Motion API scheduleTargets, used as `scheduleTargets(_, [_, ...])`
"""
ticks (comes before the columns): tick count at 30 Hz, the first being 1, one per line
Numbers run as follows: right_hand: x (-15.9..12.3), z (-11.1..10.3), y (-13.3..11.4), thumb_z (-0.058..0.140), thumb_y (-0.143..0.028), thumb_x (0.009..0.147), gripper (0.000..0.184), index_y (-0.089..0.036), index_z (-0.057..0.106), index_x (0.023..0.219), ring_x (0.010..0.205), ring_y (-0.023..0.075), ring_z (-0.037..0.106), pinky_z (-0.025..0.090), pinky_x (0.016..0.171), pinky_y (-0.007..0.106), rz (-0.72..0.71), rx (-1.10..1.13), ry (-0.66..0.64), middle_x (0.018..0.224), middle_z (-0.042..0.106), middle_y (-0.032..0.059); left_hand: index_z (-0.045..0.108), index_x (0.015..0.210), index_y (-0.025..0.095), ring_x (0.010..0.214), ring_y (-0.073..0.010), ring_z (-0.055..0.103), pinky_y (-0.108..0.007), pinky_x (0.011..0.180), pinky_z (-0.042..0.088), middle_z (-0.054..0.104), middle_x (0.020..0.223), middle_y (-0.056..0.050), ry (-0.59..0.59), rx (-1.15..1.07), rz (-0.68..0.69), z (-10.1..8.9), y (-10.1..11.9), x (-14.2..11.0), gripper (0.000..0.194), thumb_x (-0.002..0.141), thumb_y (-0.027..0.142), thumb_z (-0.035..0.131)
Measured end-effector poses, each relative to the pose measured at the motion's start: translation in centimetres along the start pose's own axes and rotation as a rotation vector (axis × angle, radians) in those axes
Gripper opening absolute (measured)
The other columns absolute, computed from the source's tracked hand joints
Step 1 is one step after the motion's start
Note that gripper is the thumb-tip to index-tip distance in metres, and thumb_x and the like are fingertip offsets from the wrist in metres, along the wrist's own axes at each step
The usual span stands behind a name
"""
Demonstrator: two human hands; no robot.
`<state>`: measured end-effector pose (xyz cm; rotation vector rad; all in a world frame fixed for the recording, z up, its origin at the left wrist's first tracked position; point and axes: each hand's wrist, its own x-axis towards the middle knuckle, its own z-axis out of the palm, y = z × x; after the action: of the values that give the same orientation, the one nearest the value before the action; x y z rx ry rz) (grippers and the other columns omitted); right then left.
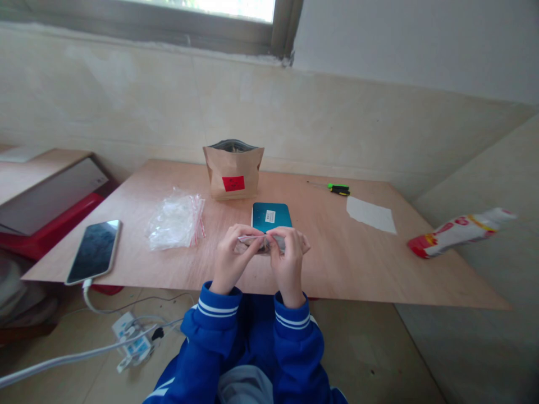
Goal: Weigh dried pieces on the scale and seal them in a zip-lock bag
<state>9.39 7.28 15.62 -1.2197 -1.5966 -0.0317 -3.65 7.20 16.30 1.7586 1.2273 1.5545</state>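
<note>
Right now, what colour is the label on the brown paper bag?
Red, on the front of the brown paper bag; the label shows in the head view.

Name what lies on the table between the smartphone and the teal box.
In the head view, a pile of clear zip bags with red seal strips lies between the smartphone and the teal box, on the wooden table.

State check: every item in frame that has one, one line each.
kraft pouch: upright, top open
small bag: pinched at its top by left hand and right hand
phone: screen dark, cable plugged in
teal box: flat, closed
zip bags: piled flat
</note>
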Motion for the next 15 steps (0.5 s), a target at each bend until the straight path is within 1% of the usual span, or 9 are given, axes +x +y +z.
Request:
scheduleTargets(2, [0.1, -0.3, 0.4, 0.053, -0.035, 0.095, 0.013, -0.024, 0.059, 0.096, 0.094, 0.0192, 0.061, 0.031, 0.093, 0.035, -0.006, -0.01, -0.022, 0.094, 0.069, 0.0018, 0.066, 0.088, 0.021, 0.087, -0.0172, 0.062, -0.032, 0.079, 0.048, 0.066, 0.088, -0.003, 0.009, 0.019, 0.007, -0.4, -0.3, 0.1, 0.009, 0.086, 0.03, 0.064])
scheduleTargets(3, [0.2, -0.4, 0.6, 0.054, -0.036, 0.094, 0.013, -0.024, 0.06, 0.095, 0.095, 0.0195, 0.061, 0.03, 0.094, 0.036, -0.012, -0.02, -0.028, 0.094, 0.07, 0.0015, 0.066, 0.088, 0.021, 0.087, -0.0173, 0.062, -0.032, 0.079, 0.047, 0.066, 0.088, -0.003, 0.008, 0.028, 0.013, -0.6, -0.4, 0.1, 0.009, 0.086, 0.03, 0.064])
scheduleTargets(6, [0.2, -0.5, 1.2, 0.051, -0.035, 0.095, 0.02, -0.024, 0.061, 0.081, 0.094, 0.0197, 0.061, 0.027, 0.096, 0.037, -0.042, -0.047, -0.035, 0.085, 0.069, -0.0002, 0.066, 0.086, 0.021, 0.086, -0.0174, 0.061, -0.033, 0.08, 0.047, 0.066, 0.086, -0.003, -0.022, 0.045, 0.04, -1.2, -0.8, 0.3, 0.008, 0.086, 0.029, 0.065])
scheduleTargets(10, [-0.2, 0.1, 1.3, 0.043, -0.032, 0.099, 0.026, -0.022, 0.054, 0.077, 0.085, 0.0191, 0.058, 0.029, 0.09, 0.035, 0.003, -0.038, -0.042, 0.082, 0.065, 0.0004, 0.067, 0.086, 0.021, 0.085, -0.0172, 0.061, -0.032, 0.079, 0.047, 0.067, 0.086, -0.003, -0.067, 0.009, 0.029, -1.4, -0.7, 0.3, 0.009, 0.085, 0.03, 0.066])
scheduleTargets(13, [-0.5, 0.5, 1.1, 0.036, -0.027, 0.1, 0.028, -0.022, 0.05, 0.076, 0.081, 0.0191, 0.056, 0.032, 0.086, 0.034, 0.038, -0.017, -0.031, 0.08, 0.061, 0.001, 0.068, 0.087, 0.021, 0.086, -0.0174, 0.062, -0.032, 0.081, 0.046, 0.067, 0.087, -0.004, -0.086, -0.037, 0.004, -1.4, -0.3, 0.2, 0.013, 0.088, 0.032, 0.061])
scheduleTargets(15, [-0.5, 0.5, 1.0, 0.039, -0.027, 0.099, 0.026, -0.022, 0.051, 0.077, 0.081, 0.0191, 0.056, 0.032, 0.086, 0.034, 0.043, -0.002, -0.021, 0.079, 0.061, 0.0009, 0.069, 0.088, 0.02, 0.088, -0.0176, 0.062, -0.031, 0.08, 0.046, 0.068, 0.089, -0.005, -0.1, -0.077, -0.02, -1.5, -0.2, 0.1, 0.02, 0.092, 0.033, 0.054])
